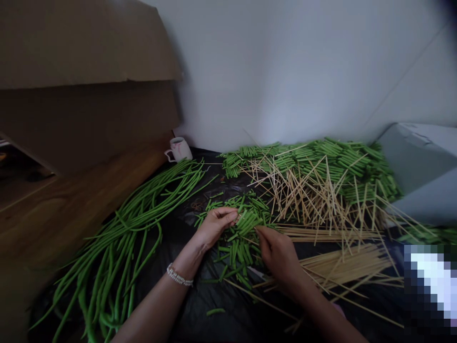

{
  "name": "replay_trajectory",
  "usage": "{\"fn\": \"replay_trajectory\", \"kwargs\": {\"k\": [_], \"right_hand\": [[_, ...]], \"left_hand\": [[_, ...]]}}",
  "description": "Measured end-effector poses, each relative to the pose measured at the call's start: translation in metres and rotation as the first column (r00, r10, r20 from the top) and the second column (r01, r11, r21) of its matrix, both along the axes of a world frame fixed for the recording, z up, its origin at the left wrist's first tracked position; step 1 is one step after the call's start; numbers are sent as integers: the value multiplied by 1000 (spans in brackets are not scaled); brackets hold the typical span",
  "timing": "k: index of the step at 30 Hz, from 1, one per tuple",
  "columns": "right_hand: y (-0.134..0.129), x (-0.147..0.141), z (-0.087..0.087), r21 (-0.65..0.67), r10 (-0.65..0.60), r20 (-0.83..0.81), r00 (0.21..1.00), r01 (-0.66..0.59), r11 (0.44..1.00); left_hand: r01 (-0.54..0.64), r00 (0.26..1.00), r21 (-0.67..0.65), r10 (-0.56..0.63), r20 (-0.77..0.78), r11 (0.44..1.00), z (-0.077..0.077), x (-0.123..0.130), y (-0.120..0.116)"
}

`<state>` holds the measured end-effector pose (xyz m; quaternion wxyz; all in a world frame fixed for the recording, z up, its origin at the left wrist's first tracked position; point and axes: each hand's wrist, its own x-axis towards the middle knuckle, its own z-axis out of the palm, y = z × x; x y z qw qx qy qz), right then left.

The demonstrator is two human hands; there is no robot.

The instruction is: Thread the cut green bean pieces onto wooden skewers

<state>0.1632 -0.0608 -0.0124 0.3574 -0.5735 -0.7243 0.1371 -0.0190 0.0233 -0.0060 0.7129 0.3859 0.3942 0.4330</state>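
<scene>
My left hand [217,225], a bead bracelet on its wrist, is closed with thumb and forefinger pinched at the left end of a short row of cut green bean pieces [248,222]. A pale skewer tip shows beside that thumb. On the other side, my right hand [279,252] is closed around the skewer's right end, most of it hidden by the fingers. The row appears to be threaded on this skewer. Below and around both hands lie loose cut bean pieces [238,252] on black plastic sheeting [193,305].
Long whole beans [143,214] spread at the left, near a mug [180,149]. Filled bean skewers [332,152] are piled along the wall, their sticks pointing forward. Bare bamboo skewers [350,264] lie at the right. A cardboard box [85,47] stands at the left, a white box [421,162] at the right.
</scene>
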Motion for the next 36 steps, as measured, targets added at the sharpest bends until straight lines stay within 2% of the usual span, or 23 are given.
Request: {"fn": "replay_trajectory", "kwargs": {"k": [8, 16, 30, 36], "right_hand": [[-1, -1, 0, -5, -11, 11, 1000, 11, 1000], [-1, -2, -3, 19, -14, -5, 1000, 14, 1000], [-2, -5, -3, -2, 10, -25, 1000, -10, 1000], [-2, -4, -5, 13, -12, 25, 1000, 12, 1000]], "left_hand": [[70, 995, -112, -62, 79, 991, 0, -4, 2], [64, 997, -123, -58, 51, 990, 1, -4, 0], [84, 993, -7, -84, -89, 996, 0, -5, 0], [97, 977, 72, -81, -197, 993, -1, -4, 1]]}}
